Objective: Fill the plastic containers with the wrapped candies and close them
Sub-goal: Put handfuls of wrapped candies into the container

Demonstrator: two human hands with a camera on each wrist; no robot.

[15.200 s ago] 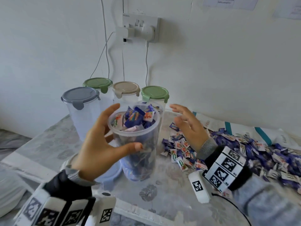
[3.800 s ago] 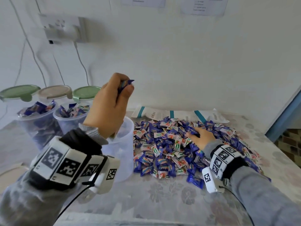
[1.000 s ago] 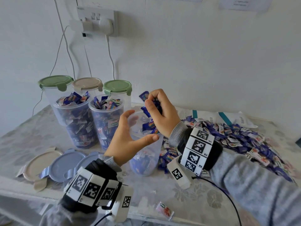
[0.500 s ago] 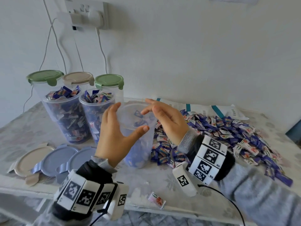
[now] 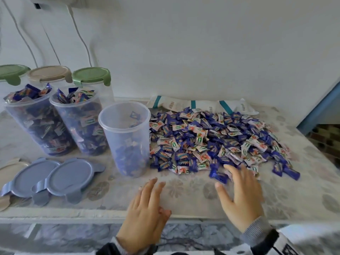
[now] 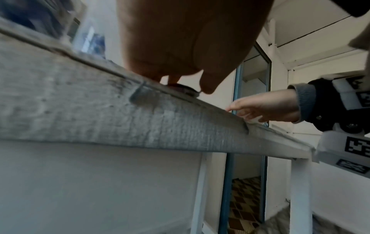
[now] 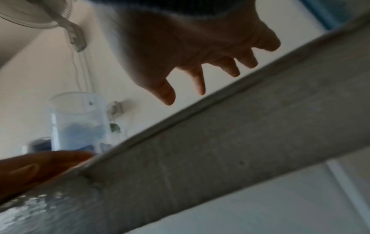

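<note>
- My left hand [image 5: 145,216]: fingers straight, palm down at the table's near edge [image 5: 184,217]; holds nothing. The left wrist view shows a stray candy [image 6: 181,88] under the fingertips, on the very lip.
- My right hand [image 5: 241,197]: spread flat, empty, fingertips at the near fringe of the candy pile [image 5: 211,140].
- Third container [image 5: 127,138]: open, upright, roughly a quarter filled, touching the pile's left edge.
- Two full containers [image 5: 60,124]: heaped above their rims, still lidless; blue lids [image 5: 53,177] lie flat in front.
- Three lidded containers [image 5: 55,76]: back row, by the wall.
- Risk, stray candy: a clumsy pinch on the lip would likely flick it to the floor.
- Risk, pile: a broad sweep with my right hand could push loose wrappers off the front edge.
- Risk, third container: light and near-empty; a knock from either hand could tip it.
- Risk, closing: the overfilled pair may stop the lids seating, or spill when pressed.
</note>
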